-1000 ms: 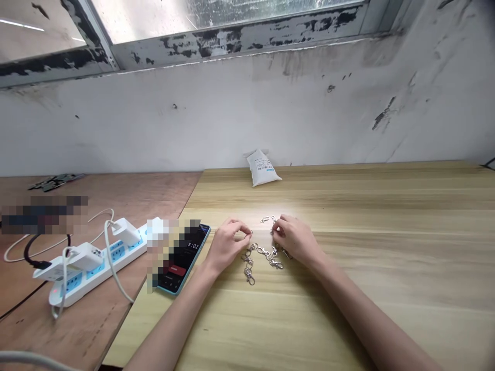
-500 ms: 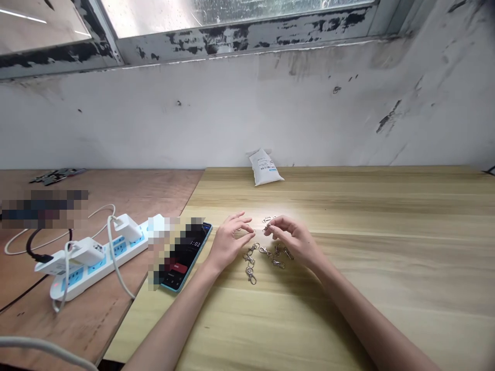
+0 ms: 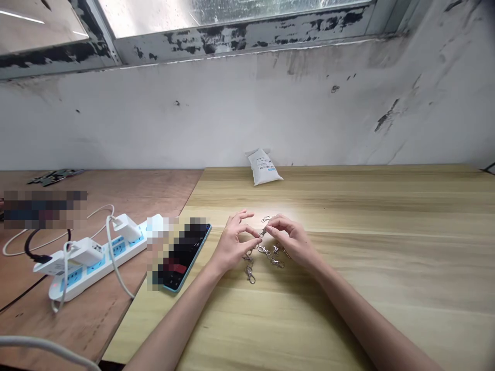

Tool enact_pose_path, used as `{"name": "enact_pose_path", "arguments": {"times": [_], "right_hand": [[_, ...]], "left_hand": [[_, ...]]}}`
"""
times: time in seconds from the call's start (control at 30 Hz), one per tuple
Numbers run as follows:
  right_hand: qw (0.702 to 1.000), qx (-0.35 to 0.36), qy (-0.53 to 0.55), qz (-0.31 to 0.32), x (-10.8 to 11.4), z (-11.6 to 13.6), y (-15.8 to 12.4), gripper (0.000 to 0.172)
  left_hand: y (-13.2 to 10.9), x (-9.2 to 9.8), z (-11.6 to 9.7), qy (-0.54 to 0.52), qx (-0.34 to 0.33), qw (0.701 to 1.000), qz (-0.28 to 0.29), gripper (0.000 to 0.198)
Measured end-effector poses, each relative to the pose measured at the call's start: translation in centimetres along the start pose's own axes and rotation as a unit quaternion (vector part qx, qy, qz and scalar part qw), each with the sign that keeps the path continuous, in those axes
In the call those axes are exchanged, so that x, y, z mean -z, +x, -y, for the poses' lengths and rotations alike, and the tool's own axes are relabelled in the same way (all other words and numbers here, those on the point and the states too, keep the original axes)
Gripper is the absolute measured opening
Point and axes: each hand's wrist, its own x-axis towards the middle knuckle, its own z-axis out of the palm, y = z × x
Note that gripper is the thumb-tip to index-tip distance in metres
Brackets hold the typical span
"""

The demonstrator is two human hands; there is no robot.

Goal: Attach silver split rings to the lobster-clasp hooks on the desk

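Between my two hands, just above the table, is a small silver swivel clasp (image 3: 263,233). The thumb and forefinger of my right hand (image 3: 291,238) pinch its upper end. My left hand (image 3: 235,242) pinches at its lower end with thumb and forefinger, the other fingers raised; the fingertips partly hide the metal. Below them lie several more clasps with rings, among them a front clasp (image 3: 250,275), a middle clasp (image 3: 264,251) and a right clasp (image 3: 277,263). Another clasp (image 3: 265,219) lies behind my right fingers.
A phone (image 3: 189,257) lies left of my left forearm. Further left, a white power strip (image 3: 112,257) with plugged-in chargers and cables rests on a brown table (image 3: 154,190). A white plastic packet (image 3: 264,167) lies at the back of the wooden tabletop (image 3: 367,216), near the wall.
My hands have come together: the left has moved slightly right, and its fingertips now meet the clasp in my right hand. The loose clasps appear unmoved.
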Motion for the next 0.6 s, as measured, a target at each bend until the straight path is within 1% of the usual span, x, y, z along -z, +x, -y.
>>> {"name": "enact_pose_path", "arguments": {"times": [0.2, 0.47, 0.53, 0.6], "right_hand": [[1.0, 0.01, -0.018, -0.014, -0.14, 0.51, -0.14, 0.022], [0.999, 0.009, -0.045, -0.019, -0.11, 0.08, 0.05, 0.024], [0.997, 0.015, -0.069, -0.018, -0.16, -0.11, -0.03, 0.024], [0.992, 0.044, -0.116, -0.019, -0.35, -0.21, -0.22, 0.021]], "left_hand": [[-0.1, 0.01, -0.05, -0.01, 0.004, 1.0, 0.007, 0.004], [0.06, 0.34, -0.31, -0.038, 0.026, 0.999, 0.016, 0.004], [0.09, 0.43, -0.46, -0.049, 0.028, 0.998, 0.02, 0.004], [0.11, 0.53, -0.65, -0.058, 0.031, 0.998, 0.021, 0.004]]}}
